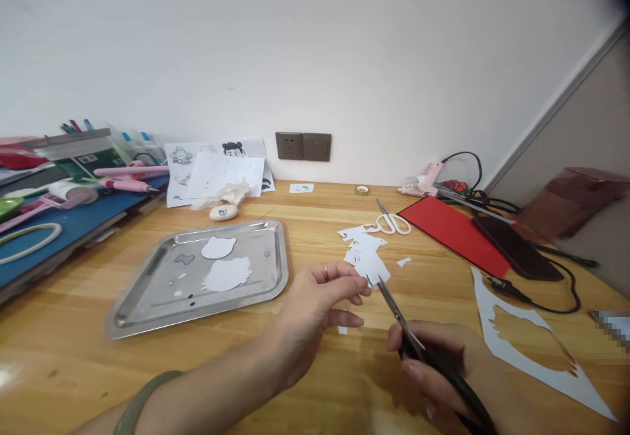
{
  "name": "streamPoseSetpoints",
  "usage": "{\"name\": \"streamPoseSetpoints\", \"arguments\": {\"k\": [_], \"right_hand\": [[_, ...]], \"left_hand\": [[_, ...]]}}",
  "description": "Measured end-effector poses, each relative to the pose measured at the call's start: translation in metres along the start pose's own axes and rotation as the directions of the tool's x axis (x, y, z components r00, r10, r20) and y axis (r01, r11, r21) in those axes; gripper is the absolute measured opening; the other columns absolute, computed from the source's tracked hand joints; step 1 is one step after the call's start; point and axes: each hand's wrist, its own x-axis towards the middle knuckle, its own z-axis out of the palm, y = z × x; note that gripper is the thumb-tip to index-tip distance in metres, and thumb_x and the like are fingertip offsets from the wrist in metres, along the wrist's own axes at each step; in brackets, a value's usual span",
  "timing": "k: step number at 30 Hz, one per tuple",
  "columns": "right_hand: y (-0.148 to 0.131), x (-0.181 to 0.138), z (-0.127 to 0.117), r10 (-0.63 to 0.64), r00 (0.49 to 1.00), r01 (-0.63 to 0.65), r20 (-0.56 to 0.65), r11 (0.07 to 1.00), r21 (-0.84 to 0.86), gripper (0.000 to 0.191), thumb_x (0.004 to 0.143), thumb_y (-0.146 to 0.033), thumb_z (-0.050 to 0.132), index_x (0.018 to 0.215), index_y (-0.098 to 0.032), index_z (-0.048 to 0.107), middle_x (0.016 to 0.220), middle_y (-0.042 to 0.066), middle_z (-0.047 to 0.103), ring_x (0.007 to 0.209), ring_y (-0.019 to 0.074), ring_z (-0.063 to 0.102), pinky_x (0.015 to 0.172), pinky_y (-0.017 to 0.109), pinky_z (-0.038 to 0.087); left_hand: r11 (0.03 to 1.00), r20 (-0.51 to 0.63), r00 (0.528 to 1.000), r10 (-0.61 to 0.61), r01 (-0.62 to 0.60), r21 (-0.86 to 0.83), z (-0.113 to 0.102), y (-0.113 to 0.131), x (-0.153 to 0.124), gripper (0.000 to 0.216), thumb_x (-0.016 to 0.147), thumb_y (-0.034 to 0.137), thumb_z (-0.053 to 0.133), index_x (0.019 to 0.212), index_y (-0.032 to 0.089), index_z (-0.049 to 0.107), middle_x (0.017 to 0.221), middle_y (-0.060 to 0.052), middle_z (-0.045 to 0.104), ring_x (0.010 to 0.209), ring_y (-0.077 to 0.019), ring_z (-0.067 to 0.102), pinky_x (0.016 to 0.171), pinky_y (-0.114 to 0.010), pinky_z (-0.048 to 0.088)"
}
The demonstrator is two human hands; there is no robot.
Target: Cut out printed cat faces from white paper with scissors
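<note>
My left hand (315,310) pinches a small piece of white paper (373,281) with dark marks between thumb and forefinger; its outline merges with the scraps behind it. Black-handled scissors (398,313) are in my right hand (438,363), their blade tips at the edge of that piece. White paper scraps (367,254) lie heaped on the table just beyond my fingers. To the left, a metal tray (281,251) holds a white cat-head cutout (219,247), a larger white cutout (229,274) and several tiny grey, white and black pieces.
White-handled scissors (394,223) and a tape roll (361,190) lie behind the scraps. A pink glue gun (428,179), red sheet (447,231), dark phone (514,248) and cut-out paper sheet (497,340) are right. Printed drawings (216,166) and a white oval case (223,212) stand back left.
</note>
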Motion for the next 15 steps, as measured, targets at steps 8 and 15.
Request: {"name": "streamPoseSetpoints", "arguments": {"k": [8,15], "right_hand": [[0.013,-0.005,-0.005,-0.060,0.997,0.062,0.054,0.997,-0.049,0.022,0.065,-0.034,0.060,0.081,-0.019,0.059,0.051,-0.006,0.041,0.043,0.0095,0.036,0.042,0.022,0.033],[0.017,-0.007,-0.005,-0.135,0.991,0.136,0.019,0.985,-0.107,0.025,0.068,-0.039,0.059,0.085,-0.021,0.061,0.056,-0.003,0.045,0.046,0.0117,0.042,0.045,0.023,0.039]], "left_hand": [[1.000,-0.007,1.000,-0.025,0.025,0.010,0.007,-0.004,-0.007,0.008,0.065,0.020,0.063,0.065,0.013,0.060,0.069,-0.001,0.056,0.065,-0.0094,0.049,0.052,-0.017,0.043],[0.997,-0.002,0.997,-0.075,0.075,-0.018,0.012,-0.003,-0.012,0.008,0.064,0.020,0.063,0.068,0.013,0.059,0.072,-0.001,0.056,0.063,-0.0093,0.052,0.055,-0.019,0.042]]}}
